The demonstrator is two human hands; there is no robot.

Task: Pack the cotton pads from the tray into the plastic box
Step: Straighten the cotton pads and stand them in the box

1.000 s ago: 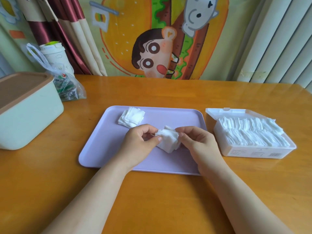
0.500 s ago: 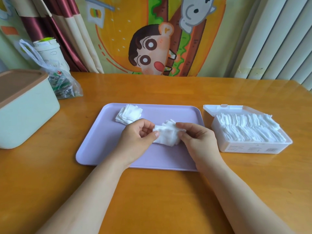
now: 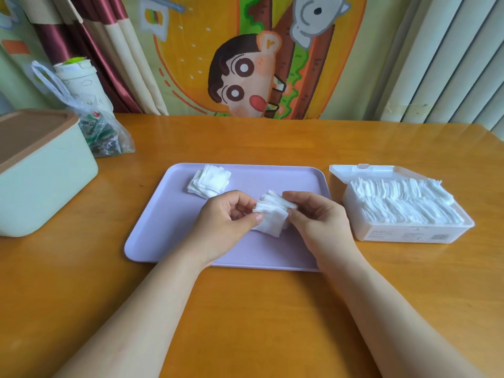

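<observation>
A lilac tray (image 3: 169, 227) lies in the middle of the wooden table. Above its centre I hold a small stack of white square cotton pads (image 3: 272, 218) between both hands. My left hand (image 3: 226, 222) pinches the stack's left edge with thumb and fingers. My right hand (image 3: 316, 216) grips its right side, fingers curled over the top. A second loose pile of cotton pads (image 3: 208, 180) rests at the tray's far left. The clear plastic box (image 3: 409, 233) stands right of the tray, lid open, filled with rows of pads.
A pale green bin with a brown lid (image 3: 41, 173) stands at the left. Behind it are a plastic bag (image 3: 106, 137) and a white cup (image 3: 81, 80). A curtain and cartoon cloth hang behind the table.
The stack has been straightened a little between my hands, which stay above the tray's centre. The camera view shifted slightly.
</observation>
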